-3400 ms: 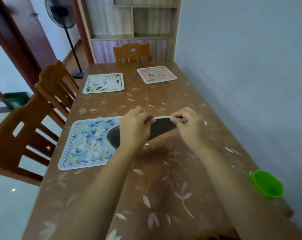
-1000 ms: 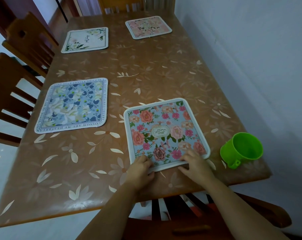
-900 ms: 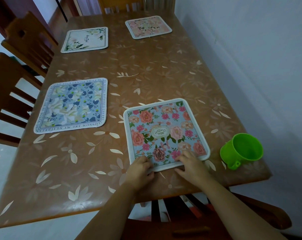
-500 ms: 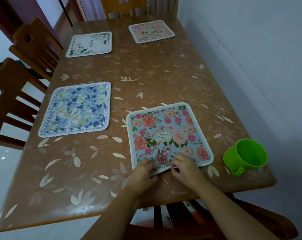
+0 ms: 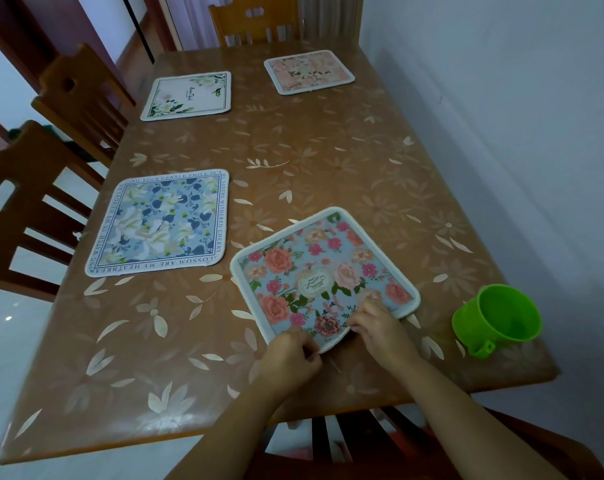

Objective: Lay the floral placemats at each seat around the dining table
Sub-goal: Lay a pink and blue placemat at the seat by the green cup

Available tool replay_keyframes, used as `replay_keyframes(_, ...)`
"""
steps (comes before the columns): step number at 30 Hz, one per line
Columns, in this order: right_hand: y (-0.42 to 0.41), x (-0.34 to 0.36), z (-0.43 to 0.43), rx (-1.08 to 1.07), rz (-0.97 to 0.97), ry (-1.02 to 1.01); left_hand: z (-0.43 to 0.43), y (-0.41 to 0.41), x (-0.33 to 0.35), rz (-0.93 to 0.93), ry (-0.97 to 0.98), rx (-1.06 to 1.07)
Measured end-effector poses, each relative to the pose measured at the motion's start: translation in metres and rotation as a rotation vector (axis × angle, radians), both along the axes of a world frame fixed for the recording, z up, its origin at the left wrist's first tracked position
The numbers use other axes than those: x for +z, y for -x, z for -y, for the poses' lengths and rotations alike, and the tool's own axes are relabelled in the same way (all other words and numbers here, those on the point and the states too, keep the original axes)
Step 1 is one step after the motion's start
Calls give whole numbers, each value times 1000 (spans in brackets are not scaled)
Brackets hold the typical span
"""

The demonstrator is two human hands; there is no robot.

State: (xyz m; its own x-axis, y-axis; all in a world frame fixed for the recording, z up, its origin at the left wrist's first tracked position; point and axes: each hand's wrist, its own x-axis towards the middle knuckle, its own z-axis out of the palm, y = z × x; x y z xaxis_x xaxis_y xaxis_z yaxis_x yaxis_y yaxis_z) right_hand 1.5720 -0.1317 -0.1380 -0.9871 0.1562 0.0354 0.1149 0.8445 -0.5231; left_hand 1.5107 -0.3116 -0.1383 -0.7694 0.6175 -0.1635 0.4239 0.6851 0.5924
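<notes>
A light-blue placemat with pink and coral roses lies skewed on the brown dining table near its front edge. My left hand pinches its near edge, which is lifted slightly. My right hand grips the same edge a little to the right. Three other placemats lie flat: a blue and white one at the left, a white one with green leaves farther back, and a pink one at the far end.
A green plastic cup stands near the table's front right corner. Wooden chairs stand along the left side, one at the far end, and one under the near edge. A grey wall runs along the right.
The rose placemat, unrolled and laid down earlier, has turned clockwise and now sits skewed. Both hands have closed in on its near edge and lifted it slightly.
</notes>
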Motion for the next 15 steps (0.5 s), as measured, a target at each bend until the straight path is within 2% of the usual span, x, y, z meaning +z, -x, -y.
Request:
replay_keyframes(4, -1, -2, -2, -7, 20, -22, -14, -18, 0, 89, -27, -11)
replay_keyframes(7, -7, -2, -8, -43, 68, -18, -27, -22, 2, 126, -91, 60)
replay_keyframes(10, -11, 4, -10, -26, 81, 1, -38, -22, 3, 171, -173, 139)
replay_keyframes(15, -13, 14, -3, 42, 82, 7, -48, -17, 3, 213, -219, 154)
